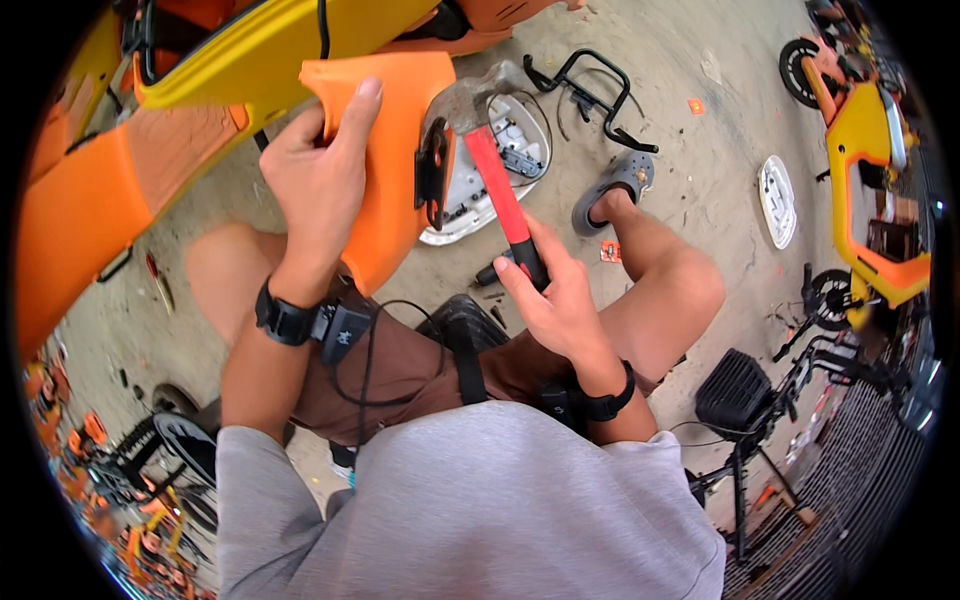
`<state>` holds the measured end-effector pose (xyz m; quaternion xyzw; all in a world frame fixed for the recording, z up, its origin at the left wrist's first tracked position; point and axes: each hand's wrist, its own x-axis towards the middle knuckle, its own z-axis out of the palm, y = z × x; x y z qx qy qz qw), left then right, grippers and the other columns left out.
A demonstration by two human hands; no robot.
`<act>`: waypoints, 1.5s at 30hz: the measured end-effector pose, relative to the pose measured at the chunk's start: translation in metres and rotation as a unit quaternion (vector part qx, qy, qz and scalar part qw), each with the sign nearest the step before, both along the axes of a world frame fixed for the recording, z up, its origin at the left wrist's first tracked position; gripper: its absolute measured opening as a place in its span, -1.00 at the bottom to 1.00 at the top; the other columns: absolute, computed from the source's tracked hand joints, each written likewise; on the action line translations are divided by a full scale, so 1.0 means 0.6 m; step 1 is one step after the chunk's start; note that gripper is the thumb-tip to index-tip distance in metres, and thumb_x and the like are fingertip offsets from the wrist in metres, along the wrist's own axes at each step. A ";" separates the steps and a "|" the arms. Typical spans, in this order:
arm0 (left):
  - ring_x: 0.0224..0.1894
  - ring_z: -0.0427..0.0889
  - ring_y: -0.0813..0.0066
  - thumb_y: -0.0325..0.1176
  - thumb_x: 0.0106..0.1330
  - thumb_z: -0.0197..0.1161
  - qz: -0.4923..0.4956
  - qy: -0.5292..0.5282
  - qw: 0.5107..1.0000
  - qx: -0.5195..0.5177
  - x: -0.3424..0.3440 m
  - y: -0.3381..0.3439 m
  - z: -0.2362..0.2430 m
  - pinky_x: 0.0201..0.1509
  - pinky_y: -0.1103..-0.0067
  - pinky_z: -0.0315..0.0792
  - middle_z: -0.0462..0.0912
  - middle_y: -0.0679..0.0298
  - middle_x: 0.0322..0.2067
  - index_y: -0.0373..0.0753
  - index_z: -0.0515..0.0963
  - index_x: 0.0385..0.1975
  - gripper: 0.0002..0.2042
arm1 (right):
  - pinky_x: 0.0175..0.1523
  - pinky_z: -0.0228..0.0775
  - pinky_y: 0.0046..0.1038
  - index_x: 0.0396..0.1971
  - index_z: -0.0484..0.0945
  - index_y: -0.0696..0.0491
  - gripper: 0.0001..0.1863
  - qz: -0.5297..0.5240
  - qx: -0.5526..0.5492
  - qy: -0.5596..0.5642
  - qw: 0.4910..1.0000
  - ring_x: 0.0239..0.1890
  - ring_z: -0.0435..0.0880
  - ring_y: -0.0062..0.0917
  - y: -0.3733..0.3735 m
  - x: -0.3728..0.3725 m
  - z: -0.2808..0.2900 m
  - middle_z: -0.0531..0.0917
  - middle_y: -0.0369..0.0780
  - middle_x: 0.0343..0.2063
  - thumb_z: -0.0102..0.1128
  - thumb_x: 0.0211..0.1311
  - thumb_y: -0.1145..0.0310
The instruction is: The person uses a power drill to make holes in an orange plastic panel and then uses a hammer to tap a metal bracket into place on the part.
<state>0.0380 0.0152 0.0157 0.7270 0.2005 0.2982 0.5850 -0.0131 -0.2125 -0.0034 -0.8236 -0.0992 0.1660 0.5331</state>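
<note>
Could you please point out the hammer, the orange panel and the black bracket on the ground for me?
hammer point(500, 195): head view, on its red handle.
orange panel point(385, 170): head view, on its flat face.
black bracket point(590, 85): head view, on its bent tube.

Concrete floor point(690, 190), white cover point(776, 200), black rack point(590, 90)

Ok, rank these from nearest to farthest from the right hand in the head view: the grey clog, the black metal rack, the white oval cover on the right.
1. Grey clog: on the foot just above and right of the right hand.
2. Black metal rack: on the ground beyond the clog, top centre.
3. White oval cover: lying alone on the concrete, far right.
</note>
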 end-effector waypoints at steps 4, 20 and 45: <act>-0.54 0.27 0.84 -0.27 0.26 0.39 -0.008 0.022 1.000 -0.008 0.001 0.013 -0.002 -0.53 0.77 0.18 0.46 0.51 -0.62 -0.40 0.60 -0.58 -0.69 | -0.43 0.32 -0.56 0.20 0.37 0.19 -0.46 -0.001 0.007 0.007 1.000 -0.60 0.41 -0.68 -0.001 0.003 0.007 0.44 -0.22 -0.64 0.23 0.23 0.39; -0.51 0.40 0.79 -0.20 0.32 0.31 -0.134 0.061 0.989 -0.016 -0.002 0.014 0.030 -0.51 0.71 0.29 0.57 0.42 -0.57 -0.44 0.65 -0.39 -0.67 | -0.37 0.39 -0.58 0.17 0.41 0.21 -0.48 -0.030 0.034 -0.046 0.998 -0.55 0.45 -0.69 -0.018 -0.008 -0.009 0.52 -0.20 -0.57 0.27 0.19 0.46; -0.73 0.30 0.73 -0.37 0.33 0.30 -0.093 -0.077 0.968 0.220 -0.006 0.024 -0.005 -0.65 0.64 0.18 0.42 0.35 -0.79 -0.40 0.59 -0.57 -0.74 | -0.42 0.27 -0.63 0.20 0.40 0.21 -0.49 -0.086 0.057 -0.072 0.992 -0.53 0.36 -0.75 0.007 -0.025 -0.029 0.43 -0.36 -0.56 0.25 0.24 0.47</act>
